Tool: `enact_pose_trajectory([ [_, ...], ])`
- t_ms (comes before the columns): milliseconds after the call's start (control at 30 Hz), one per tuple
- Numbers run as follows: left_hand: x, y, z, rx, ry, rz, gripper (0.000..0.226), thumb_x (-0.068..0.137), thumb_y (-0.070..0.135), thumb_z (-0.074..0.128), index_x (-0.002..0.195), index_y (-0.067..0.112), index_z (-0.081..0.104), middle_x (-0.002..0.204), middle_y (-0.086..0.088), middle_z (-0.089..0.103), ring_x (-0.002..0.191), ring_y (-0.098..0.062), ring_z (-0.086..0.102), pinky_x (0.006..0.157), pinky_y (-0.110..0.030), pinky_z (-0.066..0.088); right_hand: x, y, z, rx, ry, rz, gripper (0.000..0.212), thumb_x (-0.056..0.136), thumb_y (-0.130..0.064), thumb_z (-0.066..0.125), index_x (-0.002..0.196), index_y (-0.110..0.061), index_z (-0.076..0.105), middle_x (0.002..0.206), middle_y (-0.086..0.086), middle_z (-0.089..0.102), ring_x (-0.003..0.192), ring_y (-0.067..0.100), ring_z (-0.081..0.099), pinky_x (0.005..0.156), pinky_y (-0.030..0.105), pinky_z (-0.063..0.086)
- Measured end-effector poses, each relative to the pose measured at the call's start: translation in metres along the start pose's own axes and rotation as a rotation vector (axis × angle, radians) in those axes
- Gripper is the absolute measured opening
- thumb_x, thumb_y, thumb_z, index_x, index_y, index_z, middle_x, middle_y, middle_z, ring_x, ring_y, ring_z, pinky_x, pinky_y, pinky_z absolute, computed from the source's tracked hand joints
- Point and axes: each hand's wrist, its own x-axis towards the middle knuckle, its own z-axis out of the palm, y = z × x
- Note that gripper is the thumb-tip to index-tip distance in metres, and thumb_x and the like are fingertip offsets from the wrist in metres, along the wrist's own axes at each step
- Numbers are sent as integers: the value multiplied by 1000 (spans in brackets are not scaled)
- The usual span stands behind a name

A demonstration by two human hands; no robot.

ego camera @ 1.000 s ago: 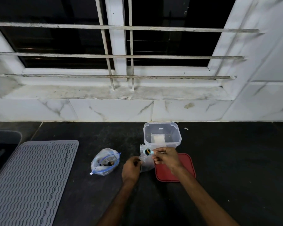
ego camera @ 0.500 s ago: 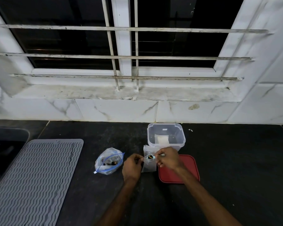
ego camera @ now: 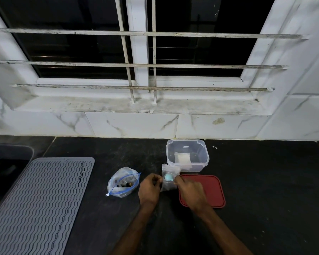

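Note:
A small clear plastic bag stands between my hands on the black counter. My left hand pinches its left edge. My right hand pinches its right side, beside a small light-blue round object at the bag's mouth; whether that object is inside the bag I cannot tell. Behind the bag is a clear plastic container, open, with a white packet inside. Its red lid lies flat under my right wrist.
A larger zip bag with a blue seal and dark small items lies left of my hands. A grey ribbed drying mat covers the left counter, with a sink beyond it. A tiled wall and barred window rise behind.
Both hands stay on the small bag and have drawn closer together. The light-blue object now shows more plainly at the bag's top. The camera has shifted slightly left.

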Motion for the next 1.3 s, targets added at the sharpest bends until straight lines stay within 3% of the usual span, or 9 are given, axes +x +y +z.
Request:
enact_pose_trajectory([
  [67, -1, 2, -2, -3, 9, -5, 7, 87, 27, 66, 84, 33, 63, 82, 15, 68, 77, -1, 64, 71, -26, 53, -3, 2, 6, -23, 74, -37, 49, 56, -13, 88, 98, -24, 66, 73, -9, 68, 55, 5, 62, 41, 18, 40],
  [233, -1, 3, -3, 11, -3, -7, 7, 87, 27, 66, 84, 32, 64, 84, 14, 69, 79, -2, 63, 74, -29, 55, -6, 0, 6, 36, 188, -27, 33, 63, -9, 80, 89, -24, 67, 65, -10, 64, 49, 4, 58, 40, 17, 39],
  [400, -4, 2, -3, 18, -25, -5, 9, 87, 24, 67, 85, 32, 63, 86, 13, 68, 82, -2, 63, 78, -30, 55, -11, 3, 17, 80, 162, 24, 33, 65, -13, 82, 89, -26, 64, 67, -10, 65, 51, 5, 59, 41, 21, 44],
  [567, -6, 2, -2, 25, -16, -9, 8, 88, 25, 66, 86, 32, 63, 87, 13, 68, 83, -2, 63, 80, -31, 55, -14, 4, 21, 109, 172, 62, 15, 84, -15, 64, 96, -24, 65, 76, -7, 68, 61, 10, 64, 51, 26, 51],
  [667, -6, 3, -1, 44, -1, -3, 6, 88, 26, 66, 86, 32, 64, 87, 14, 68, 83, -3, 63, 79, -32, 55, -13, 2, 19, 112, 267, 58, 15, 76, -16, 67, 87, -25, 63, 64, -8, 65, 50, 8, 60, 43, 21, 43],
  [800, -8, 5, -1, 41, 10, -2, 9, 88, 24, 66, 85, 33, 63, 88, 14, 68, 83, -3, 63, 79, -31, 55, -13, -1, 19, 108, 398, 20, 10, 79, -23, 51, 82, -25, 61, 63, -11, 62, 50, 5, 57, 40, 18, 37],
  [1067, -12, 2, -1, 43, 24, -22, 6, 88, 27, 66, 84, 32, 64, 85, 14, 68, 80, -4, 62, 73, -27, 51, -18, 6, 30, 97, 239, 62, 20, 80, -16, 59, 94, -29, 62, 72, -9, 64, 64, 12, 61, 47, 28, 48],
  [1200, -10, 3, -1, 35, 21, -7, 6, 87, 27, 65, 84, 31, 64, 84, 14, 68, 80, -5, 63, 74, -30, 53, -13, -2, 23, 389, 252, 255, 2, 89, -23, 62, 88, -25, 62, 73, -11, 67, 63, 6, 60, 53, 22, 41],
  [1300, -10, 3, -2, 17, 7, -1, 6, 89, 26, 65, 86, 31, 64, 85, 15, 66, 81, -4, 62, 74, -29, 52, -5, -6, 14, 1063, 291, 527, 5, 89, -15, 67, 87, -16, 63, 77, -1, 73, 68, 13, 67, 55, 25, 45],
])
